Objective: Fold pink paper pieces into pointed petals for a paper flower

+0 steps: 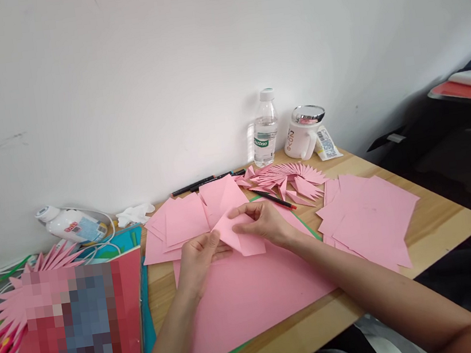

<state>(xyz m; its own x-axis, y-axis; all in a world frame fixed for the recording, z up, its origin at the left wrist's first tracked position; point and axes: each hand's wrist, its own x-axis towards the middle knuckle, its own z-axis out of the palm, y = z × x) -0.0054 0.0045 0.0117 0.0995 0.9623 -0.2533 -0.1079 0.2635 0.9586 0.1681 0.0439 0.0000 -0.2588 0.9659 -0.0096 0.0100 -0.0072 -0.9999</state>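
Between my two hands is a pink sheet of paper (244, 243), partly folded, held above a large pink sheet (256, 301). My left hand (202, 256) pinches its left edge between thumb and fingers. On the right side, my right hand (263, 222) grips a folded flap with thumb and forefinger. Loose pink squares of paper (184, 221) lie just behind my left hand. A pen with a red end (275, 199) rests behind my right hand, beside a fan of folded pink paper pieces (290, 175).
More pink sheets (371, 216) lie at the right of the wooden table (453, 220). Against the wall stand a water bottle (264, 129) and a white mug (302, 133). At left are a tipped white bottle (72, 224), a red folder (126, 306) and pink-handled scissors (2, 349).
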